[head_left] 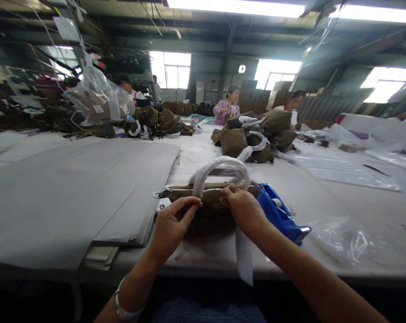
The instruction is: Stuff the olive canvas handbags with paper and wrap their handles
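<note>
An olive-brown bag (207,211) stands upright at the table's front edge, a zipper along its top. White wrapping covers its raised handles (221,162), and a loose white strip (244,258) hangs down over the table edge. My left hand (176,224) pinches at the left base of the near handle; what lies between its fingertips is too small to make out. My right hand (241,206) is closed at the right base of the handle, its fingers bent against the wrapping. A blue tape dispenser (280,217) sits just right of the bag.
Stacked white sheets (122,179) cover the left of the table (330,202). Clear plastic bags (347,240) lie at the right. Wrapped-handle brown bags (234,143) are piled farther back. Several people are behind the table, and a filled plastic bag (97,98) hangs at the left.
</note>
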`<action>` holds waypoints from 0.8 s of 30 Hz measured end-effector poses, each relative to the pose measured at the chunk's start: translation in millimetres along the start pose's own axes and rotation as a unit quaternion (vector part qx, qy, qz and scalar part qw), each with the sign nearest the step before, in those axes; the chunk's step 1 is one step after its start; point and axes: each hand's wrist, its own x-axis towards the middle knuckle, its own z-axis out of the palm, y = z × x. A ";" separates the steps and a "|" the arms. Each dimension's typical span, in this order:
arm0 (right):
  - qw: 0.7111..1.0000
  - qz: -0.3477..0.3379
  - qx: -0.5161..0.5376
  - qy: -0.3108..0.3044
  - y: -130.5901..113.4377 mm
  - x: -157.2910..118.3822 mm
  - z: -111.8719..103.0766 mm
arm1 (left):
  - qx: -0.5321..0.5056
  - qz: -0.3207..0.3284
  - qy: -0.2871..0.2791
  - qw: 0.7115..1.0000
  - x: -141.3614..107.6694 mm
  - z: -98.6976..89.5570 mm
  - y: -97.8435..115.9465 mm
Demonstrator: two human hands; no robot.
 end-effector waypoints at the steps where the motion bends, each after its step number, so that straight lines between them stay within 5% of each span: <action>1: 1.000 -0.003 -0.011 -0.005 0.3 1.3 0.4 | -0.002 0.000 -0.001 1.000 -0.1 0.0 -0.2; 8: 0.997 -0.051 -0.053 0.028 3.7 3.3 4.5 | -0.007 -0.001 0.006 1.000 -0.7 0.5 -1.3; 15: 0.976 -0.074 0.151 0.138 -0.7 -10.3 4.4 | -0.023 0.002 0.002 1.000 0.3 4.2 1.1; 18: 0.937 -0.011 0.323 0.129 -9.8 -12.0 4.7 | -0.022 0.013 0.009 1.000 2.7 5.7 3.9; 24: 0.810 0.073 0.578 0.070 -27.9 -13.3 16.5 | -0.031 0.009 0.023 0.999 4.1 9.2 2.3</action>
